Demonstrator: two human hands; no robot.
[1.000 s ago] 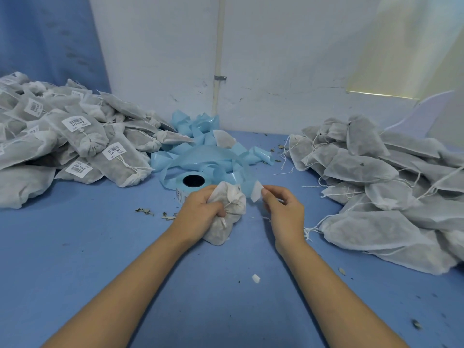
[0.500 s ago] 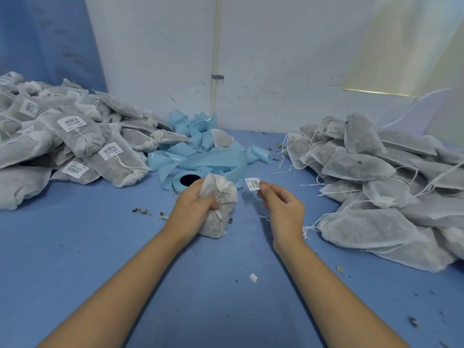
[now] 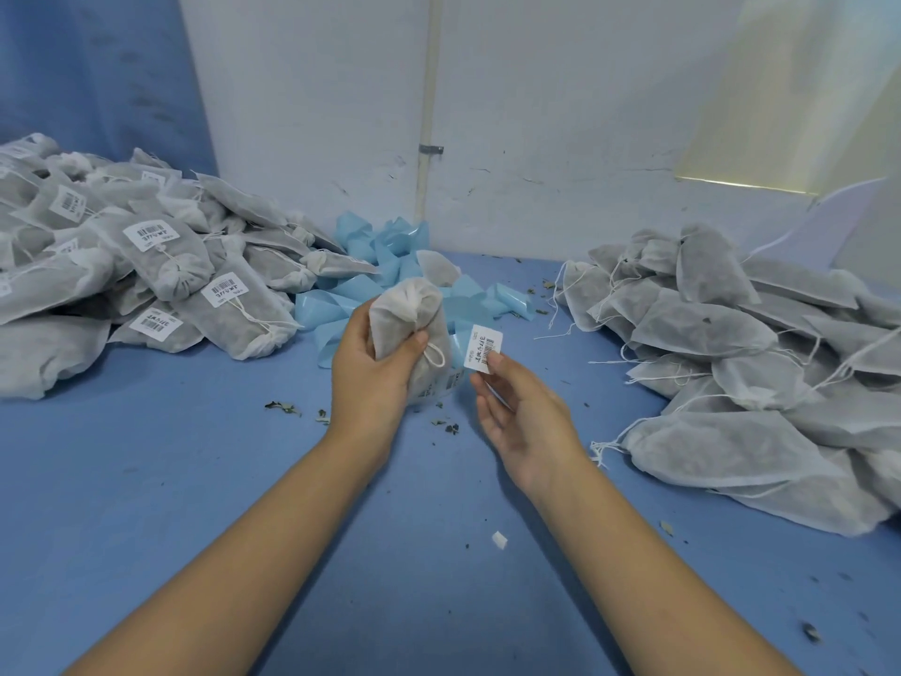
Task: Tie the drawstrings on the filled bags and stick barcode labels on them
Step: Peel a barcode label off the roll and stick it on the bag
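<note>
The fingertips [image 3: 489, 361] of my right hand [image 3: 529, 422] pinch one small white barcode label [image 3: 482, 346], just right of the one cinched grey mesh bag [image 3: 414, 307] gripped in my left hand [image 3: 373, 378]. I'd press it flat on smooth fabric, clear of the knot. Two heaps flank that bag: labelled heap [image 3: 161, 270] left, unlabelled heap [image 3: 731, 344] right.

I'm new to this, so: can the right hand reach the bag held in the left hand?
Probably yes: the right hand, holding a label, is just beside the bag the left hand grips, with nothing between them.
</note>
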